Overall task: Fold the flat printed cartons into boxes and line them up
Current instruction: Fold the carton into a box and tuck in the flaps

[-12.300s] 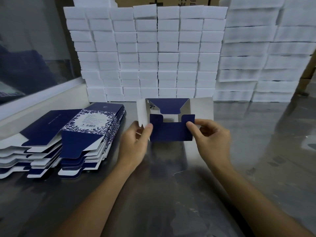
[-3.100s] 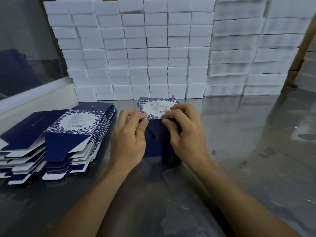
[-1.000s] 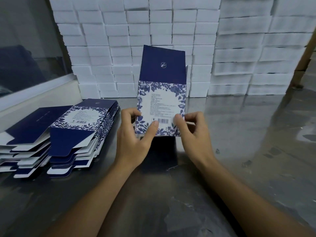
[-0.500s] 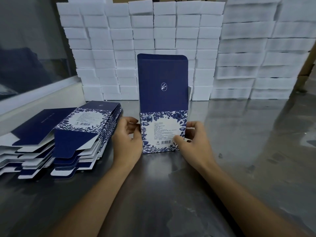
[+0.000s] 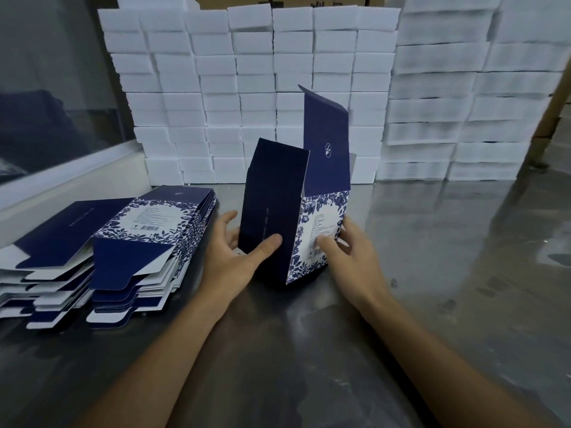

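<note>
The box [image 5: 278, 211] is hiding most of the left hand's [image 5: 230, 257] fingers [image 5: 227, 219] behind its dark side panel (only the thumb is showing in front). The left frame edge is cutting off the flat cartons [image 5: 102, 242]. The small print on the box is reading as a blur. The top edge is cropping the foam blocks [image 5: 253, 72].

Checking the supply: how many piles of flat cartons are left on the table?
2. One pile lies left of the left hand; the other pile is further left, beside it, partly cut off by the picture's edge. More may lie out of view.
</note>
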Demonstrator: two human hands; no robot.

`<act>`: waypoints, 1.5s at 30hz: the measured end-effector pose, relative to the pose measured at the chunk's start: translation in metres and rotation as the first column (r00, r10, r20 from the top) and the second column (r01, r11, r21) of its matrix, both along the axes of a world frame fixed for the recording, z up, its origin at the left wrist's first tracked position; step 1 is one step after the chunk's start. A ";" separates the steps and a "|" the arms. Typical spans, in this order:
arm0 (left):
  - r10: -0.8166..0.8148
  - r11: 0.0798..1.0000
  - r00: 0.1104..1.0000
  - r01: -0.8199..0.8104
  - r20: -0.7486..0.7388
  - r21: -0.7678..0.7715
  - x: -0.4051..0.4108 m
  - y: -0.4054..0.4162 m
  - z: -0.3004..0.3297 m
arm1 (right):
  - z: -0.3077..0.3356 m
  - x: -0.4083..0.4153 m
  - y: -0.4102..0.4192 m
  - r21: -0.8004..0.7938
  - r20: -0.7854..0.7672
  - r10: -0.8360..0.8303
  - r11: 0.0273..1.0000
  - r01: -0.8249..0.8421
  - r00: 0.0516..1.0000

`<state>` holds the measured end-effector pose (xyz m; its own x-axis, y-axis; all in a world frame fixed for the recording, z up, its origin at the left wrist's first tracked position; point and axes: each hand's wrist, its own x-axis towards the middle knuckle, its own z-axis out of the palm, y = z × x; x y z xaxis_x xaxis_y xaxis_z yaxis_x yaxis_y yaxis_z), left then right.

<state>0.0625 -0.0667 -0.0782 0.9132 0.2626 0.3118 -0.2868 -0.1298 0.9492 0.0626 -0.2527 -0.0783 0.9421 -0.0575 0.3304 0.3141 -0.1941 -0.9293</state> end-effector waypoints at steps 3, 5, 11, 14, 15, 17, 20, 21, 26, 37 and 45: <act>-0.016 0.999 0.999 0.015 0.050 0.031 -0.002 -0.003 0.001 | 0.000 0.000 0.001 -0.005 0.015 0.019 1.000 -0.019 1.000; -0.007 1.000 0.998 0.005 0.061 0.031 -0.003 -0.003 0.001 | -0.002 0.002 0.001 0.035 0.000 0.014 0.999 -0.014 1.000; 0.045 0.996 0.999 -0.047 0.029 0.070 -0.002 0.000 -0.001 | -0.002 0.004 -0.002 0.008 -0.058 -0.065 0.998 0.066 0.996; 0.009 0.997 1.000 -0.011 0.026 0.071 -0.006 0.001 0.002 | 0.001 0.002 0.000 0.030 -0.084 -0.052 0.998 0.055 0.995; -0.024 0.997 1.000 0.023 0.018 0.080 -0.006 0.002 0.003 | 0.002 0.001 0.000 0.061 -0.102 -0.040 0.997 0.046 0.994; -0.096 0.990 0.995 0.098 -0.028 0.104 -0.006 0.003 0.004 | 0.006 0.000 0.002 0.163 -0.157 0.003 0.986 0.023 0.988; -0.151 0.982 0.986 0.158 -0.064 0.106 -0.008 0.002 0.007 | 0.009 0.001 0.000 0.267 -0.163 0.080 0.963 -0.034 0.983; -0.192 0.975 0.979 0.198 -0.060 0.101 -0.008 0.002 0.007 | 0.010 0.000 -0.001 0.279 -0.156 0.096 0.959 -0.049 0.983; -0.230 0.957 0.972 0.233 -0.038 0.175 -0.011 0.000 0.006 | 0.010 0.003 -0.002 0.311 -0.136 0.110 0.948 -0.063 0.985; 0.055 0.869 0.928 -0.226 0.368 0.441 -0.005 -0.001 0.003 | 0.014 -0.004 0.002 0.290 -0.121 -0.020 0.956 0.054 0.992; 0.039 0.803 0.911 -0.273 0.411 0.529 -0.006 0.002 0.005 | 0.019 -0.005 -0.005 0.152 0.291 -0.199 0.975 0.160 0.936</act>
<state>0.0566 -0.0646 -0.0736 0.6637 0.0611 0.7455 -0.5194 -0.6795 0.5181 0.0579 -0.2577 -0.0590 0.7686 -0.2751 0.5776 0.5547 -0.1634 -0.8159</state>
